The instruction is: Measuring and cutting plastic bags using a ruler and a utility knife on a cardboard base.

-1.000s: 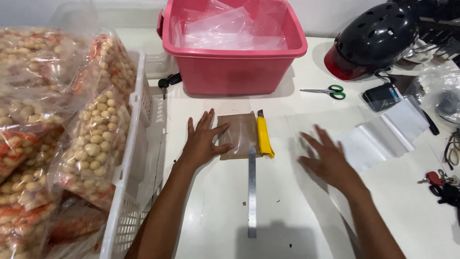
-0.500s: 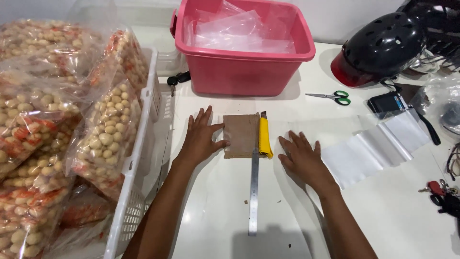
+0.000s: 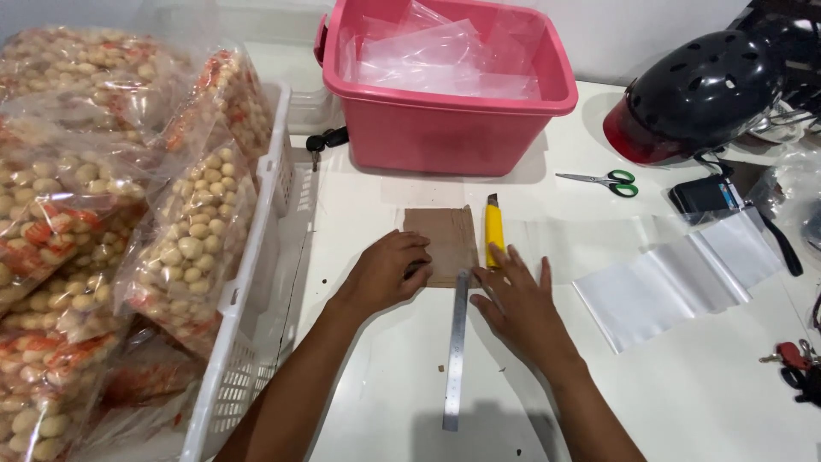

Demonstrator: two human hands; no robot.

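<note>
- Two of your hands meet at the middle of the frame, on either side of the steel ruler (image 3: 456,351).
- Your left hand (image 3: 389,272), left of centre, curls its fingers on the brown cardboard piece (image 3: 445,244), seemingly pinning it flat; nothing is gripped.
- Your right hand (image 3: 517,304) lies open, its fingertips touching the yellow utility knife (image 3: 493,233) beside the cardboard, grasping nothing.
- Clear plastic sheet (image 3: 676,274) trails off right.

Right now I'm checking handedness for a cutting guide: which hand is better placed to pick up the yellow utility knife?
Right. The right hand has fingertips beside the yellow utility knife, while the left hand presses on the brown cardboard piece, across the steel ruler.
</note>
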